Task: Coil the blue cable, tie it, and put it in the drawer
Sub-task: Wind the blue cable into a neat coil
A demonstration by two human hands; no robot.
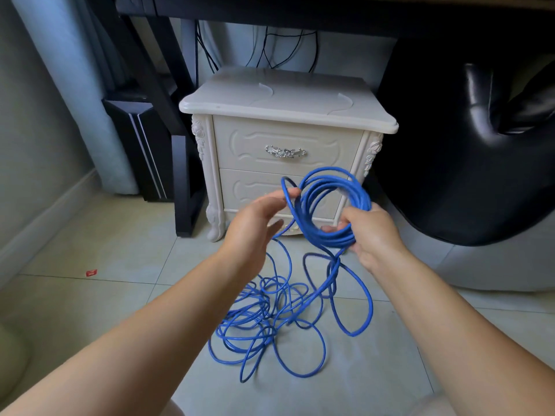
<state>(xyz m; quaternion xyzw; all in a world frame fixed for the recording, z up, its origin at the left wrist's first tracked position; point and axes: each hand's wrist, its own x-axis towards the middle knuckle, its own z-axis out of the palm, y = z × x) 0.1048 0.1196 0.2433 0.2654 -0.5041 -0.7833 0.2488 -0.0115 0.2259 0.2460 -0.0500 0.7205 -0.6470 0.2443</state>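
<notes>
The blue cable (327,202) forms a round coil of several loops held up in front of the cream nightstand (285,115). My right hand (372,235) grips the coil's lower right side. My left hand (255,226) pinches a single strand at the coil's left edge. From the coil the cable runs down to a loose tangled heap (270,319) on the tiled floor. The top drawer (285,142) with its silver handle (285,152) is closed. The coil partly hides the lower drawer.
A black leather chair (468,145) stands at the right. Black desk legs (180,163) and a dark case (141,139) stand left of the nightstand. A small red scrap (92,273) lies on the tiles at the left. Black wires hang behind the nightstand.
</notes>
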